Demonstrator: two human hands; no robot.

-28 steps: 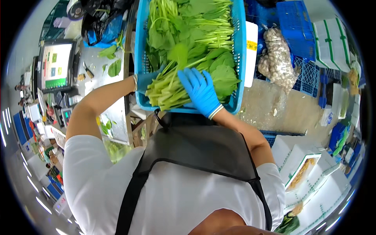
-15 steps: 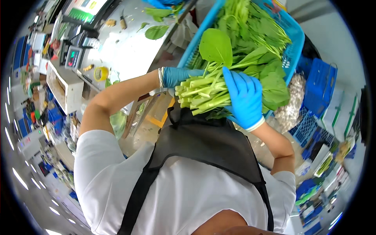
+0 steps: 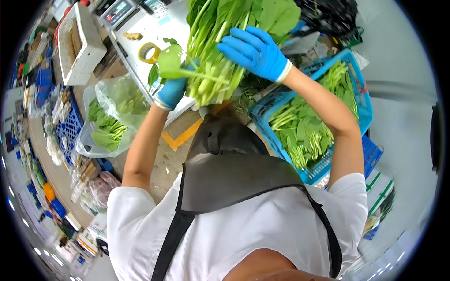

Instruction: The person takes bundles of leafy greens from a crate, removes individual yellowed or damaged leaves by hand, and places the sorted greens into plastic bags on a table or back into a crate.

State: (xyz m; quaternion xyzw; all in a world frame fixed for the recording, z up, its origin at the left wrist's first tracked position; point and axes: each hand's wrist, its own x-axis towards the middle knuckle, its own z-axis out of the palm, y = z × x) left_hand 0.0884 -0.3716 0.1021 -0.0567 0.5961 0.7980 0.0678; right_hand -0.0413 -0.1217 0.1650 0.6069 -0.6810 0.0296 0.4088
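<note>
A thick bunch of leafy greens (image 3: 211, 70) is held between my blue-gloved hands over the near edge of the metal table, cut stalk ends toward me. My left hand (image 3: 172, 91) grips its left side, fingers partly hidden behind stalks and leaves. One broad leaf (image 3: 169, 62) juts out leftward, its stalk lying across the bunch. From the right, my right hand (image 3: 255, 52) lies over the stalks with long, nearly straight fingers, holding the bunch against the left; its thumb is hidden. More greens (image 3: 302, 129) lie in a blue plastic basket (image 3: 364, 105) below my right forearm.
On the table (image 3: 140, 72) are a yellow tape roll (image 3: 149, 53) and a scale (image 3: 118, 13). A clear bag of greens (image 3: 110, 124) and a white foam box (image 3: 91, 56) stand at the left. A black plastic bag (image 3: 335, 18) lies at the far right.
I have turned left from the basket toward the table, bringing the bunch along in both hands. The basket now sits lower right in view. My right hand has moved higher up the stalks.
</note>
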